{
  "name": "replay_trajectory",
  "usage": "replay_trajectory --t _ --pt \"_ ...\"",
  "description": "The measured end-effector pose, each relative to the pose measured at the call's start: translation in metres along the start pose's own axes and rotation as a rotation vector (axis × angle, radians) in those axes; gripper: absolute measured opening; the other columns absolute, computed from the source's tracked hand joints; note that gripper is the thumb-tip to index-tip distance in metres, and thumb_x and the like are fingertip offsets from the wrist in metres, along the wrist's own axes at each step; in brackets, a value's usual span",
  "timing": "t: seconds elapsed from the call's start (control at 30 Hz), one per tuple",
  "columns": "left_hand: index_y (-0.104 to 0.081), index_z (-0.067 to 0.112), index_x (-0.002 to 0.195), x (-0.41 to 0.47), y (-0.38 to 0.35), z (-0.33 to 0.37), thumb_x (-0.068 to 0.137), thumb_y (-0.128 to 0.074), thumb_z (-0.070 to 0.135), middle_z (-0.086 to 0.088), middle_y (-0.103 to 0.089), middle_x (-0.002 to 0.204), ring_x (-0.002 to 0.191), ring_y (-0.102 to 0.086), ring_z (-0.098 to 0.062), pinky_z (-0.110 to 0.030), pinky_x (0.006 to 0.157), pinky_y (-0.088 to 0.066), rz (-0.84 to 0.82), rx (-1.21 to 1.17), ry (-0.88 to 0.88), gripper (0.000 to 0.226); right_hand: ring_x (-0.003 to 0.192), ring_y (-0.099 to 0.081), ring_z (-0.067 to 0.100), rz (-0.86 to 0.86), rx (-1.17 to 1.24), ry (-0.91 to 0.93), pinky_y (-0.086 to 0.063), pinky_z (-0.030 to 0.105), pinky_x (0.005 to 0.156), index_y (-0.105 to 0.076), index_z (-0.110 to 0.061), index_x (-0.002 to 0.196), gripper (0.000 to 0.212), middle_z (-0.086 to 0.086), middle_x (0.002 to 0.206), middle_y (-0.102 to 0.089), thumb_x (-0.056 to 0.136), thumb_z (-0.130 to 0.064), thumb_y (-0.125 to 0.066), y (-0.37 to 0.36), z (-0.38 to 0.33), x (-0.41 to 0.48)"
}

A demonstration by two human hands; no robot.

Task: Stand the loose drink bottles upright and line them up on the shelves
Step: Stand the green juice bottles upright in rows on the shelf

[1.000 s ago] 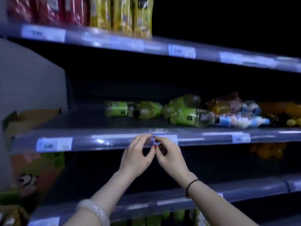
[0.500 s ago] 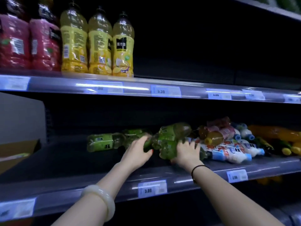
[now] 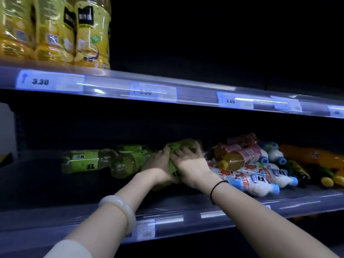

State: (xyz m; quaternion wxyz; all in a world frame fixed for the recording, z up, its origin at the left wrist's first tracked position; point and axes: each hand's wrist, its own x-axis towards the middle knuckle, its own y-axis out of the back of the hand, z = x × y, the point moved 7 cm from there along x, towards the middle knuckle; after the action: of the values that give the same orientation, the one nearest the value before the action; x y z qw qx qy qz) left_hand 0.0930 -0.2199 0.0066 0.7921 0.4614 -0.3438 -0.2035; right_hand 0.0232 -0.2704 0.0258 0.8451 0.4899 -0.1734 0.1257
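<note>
Several green-labelled bottles lie on their sides on the middle shelf (image 3: 74, 216). One green bottle (image 3: 87, 161) lies at the left, another (image 3: 130, 162) beside it. My left hand (image 3: 158, 166) and my right hand (image 3: 189, 164) are both wrapped around green bottles (image 3: 184, 145) in the middle of the shelf; how many they grip is hidden. To the right lies a jumbled pile: an amber bottle with a pink label (image 3: 240, 157), white bottles with blue caps (image 3: 255, 181) and orange bottles (image 3: 314, 155).
On the upper shelf (image 3: 186, 90), yellow juice bottles (image 3: 91, 34) stand upright at the left; its right part is dark and bare. Price tags run along both shelf edges. A grey wall panel (image 3: 5, 127) borders the far left.
Both hands moved from the shelf's front edge up onto the shelf and closed around the green bottles. The camera came closer and turned upward.
</note>
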Motion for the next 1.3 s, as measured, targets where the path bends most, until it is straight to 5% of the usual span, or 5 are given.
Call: replay_trajectory --t 0.17,0.4,0.7,1.03,1.3 --pt "-0.055 0.013 0.112 -0.003 0.020 -0.050 0.054 -0.088 0.028 -0.003 -0.066 0.101 0.092 -0.062 -0.022 -0.029 0.077 -0.051 0.230 -0.478 0.159 0.069 0.120 -0.055 0.033 0.338 0.100 -0.204 -0.037 0.055 0.102 -0.059 -0.014 0.124 0.081 0.014 0.127 -0.059 0.045 -0.018 -0.079 0.025 0.037 0.002" --pt "-0.041 0.007 0.125 -0.013 0.020 -0.090 0.067 -0.084 0.019 -0.004 -0.059 0.109 0.096 -0.057 -0.018 -0.027 0.080 -0.046 0.279 -0.709 0.259 0.073 0.136 -0.033 0.035 -0.451 0.230 -0.532 -0.028 0.042 0.109 -0.030 -0.002 0.143 0.057 0.017 0.146 -0.037 0.092 -0.021 -0.048 -0.070 0.052 -0.004" --pt "-0.037 0.010 0.123 -0.011 0.017 -0.090 0.070 -0.082 0.018 0.000 -0.057 0.107 0.095 -0.056 -0.015 -0.024 0.078 -0.044 0.211 -0.732 0.236 0.070 0.130 -0.043 0.032 -0.382 0.204 -0.491 -0.030 0.042 0.109 -0.039 -0.007 0.137 0.049 0.013 0.138 -0.050 0.089 -0.010 -0.049 -0.082 0.062 0.000" --pt "-0.038 0.010 0.124 -0.018 0.024 -0.097 0.071 -0.082 0.020 -0.002 -0.057 0.108 0.101 -0.057 -0.020 -0.029 0.085 -0.047 0.201 -0.696 0.269 0.070 0.038 -0.055 0.010 -0.166 0.989 -0.442 -0.045 0.023 0.042 -0.067 -0.001 0.086 0.023 0.004 0.054 -0.061 0.076 -0.020 -0.074 0.014 0.059 0.029" --pt "-0.036 0.020 0.111 -0.023 0.027 -0.099 0.071 -0.081 0.020 -0.003 -0.059 0.108 0.101 -0.058 -0.021 -0.033 0.091 -0.050 0.166 -0.696 0.248 0.061 0.105 -0.061 0.034 0.183 1.052 -0.739 -0.045 0.031 0.076 -0.058 -0.003 0.112 0.055 0.015 0.113 -0.064 0.078 -0.045 -0.068 0.032 0.058 0.057"
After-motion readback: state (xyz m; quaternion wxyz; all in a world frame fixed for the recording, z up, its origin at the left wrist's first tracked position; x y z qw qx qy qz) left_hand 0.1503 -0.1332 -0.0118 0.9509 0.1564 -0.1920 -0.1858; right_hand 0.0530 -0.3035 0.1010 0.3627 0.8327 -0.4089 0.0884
